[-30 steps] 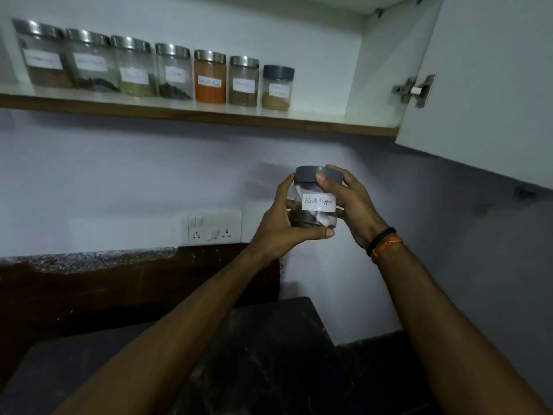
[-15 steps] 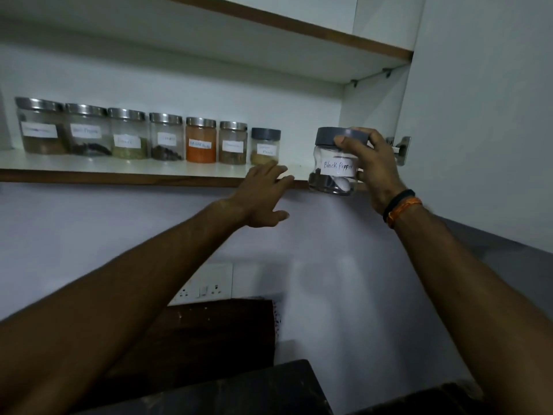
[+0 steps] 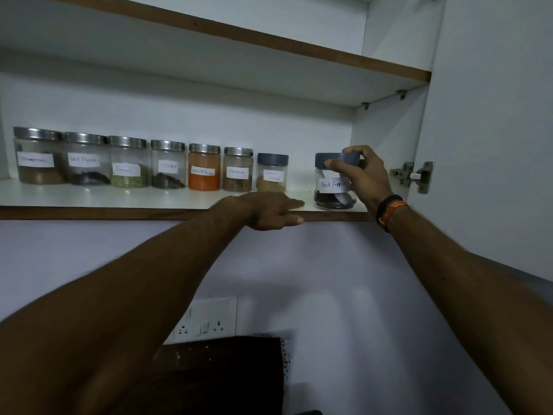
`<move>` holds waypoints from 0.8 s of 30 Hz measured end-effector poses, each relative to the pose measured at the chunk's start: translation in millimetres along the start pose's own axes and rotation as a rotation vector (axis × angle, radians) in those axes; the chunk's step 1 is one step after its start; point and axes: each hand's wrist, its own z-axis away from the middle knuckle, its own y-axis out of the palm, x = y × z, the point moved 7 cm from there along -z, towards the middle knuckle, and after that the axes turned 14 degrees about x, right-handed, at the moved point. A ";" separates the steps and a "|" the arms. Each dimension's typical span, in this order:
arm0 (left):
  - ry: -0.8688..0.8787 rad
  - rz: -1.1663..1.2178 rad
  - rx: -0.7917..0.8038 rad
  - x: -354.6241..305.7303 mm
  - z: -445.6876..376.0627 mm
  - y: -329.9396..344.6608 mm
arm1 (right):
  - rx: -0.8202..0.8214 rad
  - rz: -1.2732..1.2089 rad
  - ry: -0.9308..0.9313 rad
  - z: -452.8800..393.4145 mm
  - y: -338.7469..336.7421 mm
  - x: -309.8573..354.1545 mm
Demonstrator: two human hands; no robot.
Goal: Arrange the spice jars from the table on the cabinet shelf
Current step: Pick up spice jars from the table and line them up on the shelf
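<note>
- My left hand (image 3: 269, 209) rests on the front edge of the shelf (image 3: 119, 211), fingers out flat across the board and thumb under the lip, holding nothing.
- My right hand (image 3: 363, 175) has its grip clamped on the pepper jar (image 3: 330, 187), fingertips curled round the grey lid (image 3: 321, 160). A black band (image 3: 388, 203) and an orange band (image 3: 394, 208) sit on that wrist.
- The pepper jar stands upright on the shelf near its front right end, label reading "Black Pepper", dark spice at the bottom. Whether its base is fully down I cannot tell.
- It is set apart from the row, with a gap between it and the grey-lidded masala jar (image 3: 272, 172).
- Further back and leftward, the row runs on with six steel-lidded jars: a brown one (image 3: 238, 169), an orange powder (image 3: 204, 167), cloves (image 3: 167, 164), fennel (image 3: 128, 162), another black pepper (image 3: 86, 159), and a tan one (image 3: 37, 156) with a blurred label.
- To the right, the door (image 3: 493, 130) hangs open on its hinge (image 3: 414, 176).
</note>
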 end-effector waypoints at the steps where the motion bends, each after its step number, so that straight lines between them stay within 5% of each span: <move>1: 0.006 0.006 0.004 1.7 -2.1 -0.3 | 0.002 0.003 0.004 -5.9 0.7 -5.6; 24: 0.044 0.014 -0.074 4.3 -10.9 -3.2 | 0.157 0.205 0.097 -122.0 37.6 -75.4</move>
